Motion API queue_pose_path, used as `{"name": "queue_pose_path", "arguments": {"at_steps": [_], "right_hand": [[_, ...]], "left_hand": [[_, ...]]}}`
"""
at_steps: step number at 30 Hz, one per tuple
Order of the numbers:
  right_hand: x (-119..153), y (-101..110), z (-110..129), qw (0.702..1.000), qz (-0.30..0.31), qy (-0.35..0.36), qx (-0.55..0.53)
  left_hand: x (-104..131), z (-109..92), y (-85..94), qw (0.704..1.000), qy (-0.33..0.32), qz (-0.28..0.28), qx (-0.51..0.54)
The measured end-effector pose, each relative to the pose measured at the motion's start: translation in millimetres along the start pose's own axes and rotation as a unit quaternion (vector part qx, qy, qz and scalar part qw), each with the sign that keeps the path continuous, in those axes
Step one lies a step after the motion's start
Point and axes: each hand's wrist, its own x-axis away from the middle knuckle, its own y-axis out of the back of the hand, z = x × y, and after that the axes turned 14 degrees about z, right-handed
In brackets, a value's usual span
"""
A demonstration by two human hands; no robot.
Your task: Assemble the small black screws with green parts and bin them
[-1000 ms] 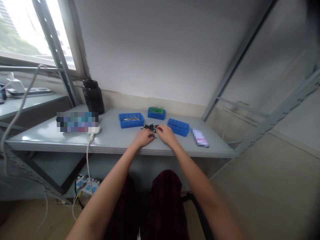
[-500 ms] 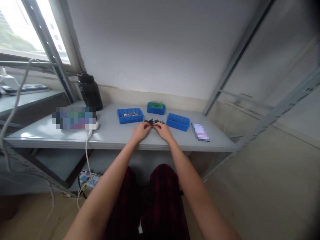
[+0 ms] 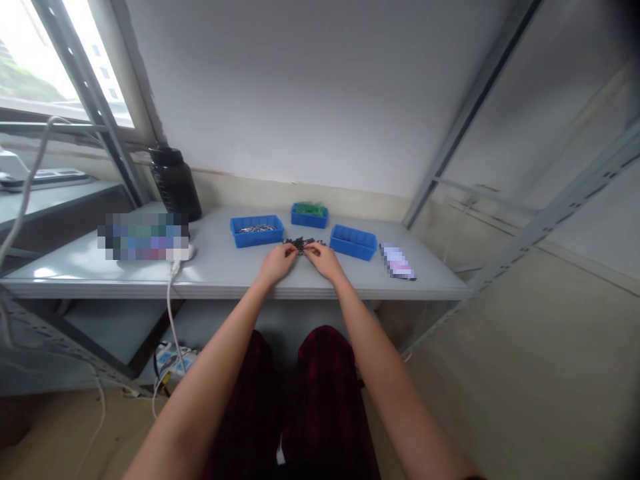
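Note:
A loose pile of small black parts (image 3: 301, 244) lies on the grey table, too small to name. At its left front edge my left hand (image 3: 280, 261) is closed, thumb and fingertips pinched together. My right hand (image 3: 323, 259) pinches at the right front of the pile, close beside the left. What either hand holds is too small to make out. Left of the pile stands a blue bin with thin silver metal pieces (image 3: 257, 231). Behind it is a smaller blue bin (image 3: 309, 220) with green material. The blue bin on the right (image 3: 353, 242) shows a mostly bare inside.
A dark bottle (image 3: 175, 183) stands at the back left. In front of it is a blurred-out object (image 3: 145, 237) with a white charger and cable (image 3: 171, 293). A phone (image 3: 397, 261) lies at the right. Metal shelf posts rise at both ends.
The view has shifted slightly. My hands have moved a little apart from each other, showing more of the black pile between them.

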Motion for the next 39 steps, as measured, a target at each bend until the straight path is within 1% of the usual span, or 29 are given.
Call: {"name": "queue_pose_path", "arguments": {"at_steps": [19,39], "right_hand": [[2.9,3.0,5.3,1.000,0.004,-0.015,0.012],[3.5,2.0,5.9,1.000,0.000,-0.012,0.009]], "left_hand": [[1.4,-2.1,0.3,1.000,0.008,0.007,0.006],[1.8,-3.2,0.8,1.000,0.011,0.008,0.010]]}}
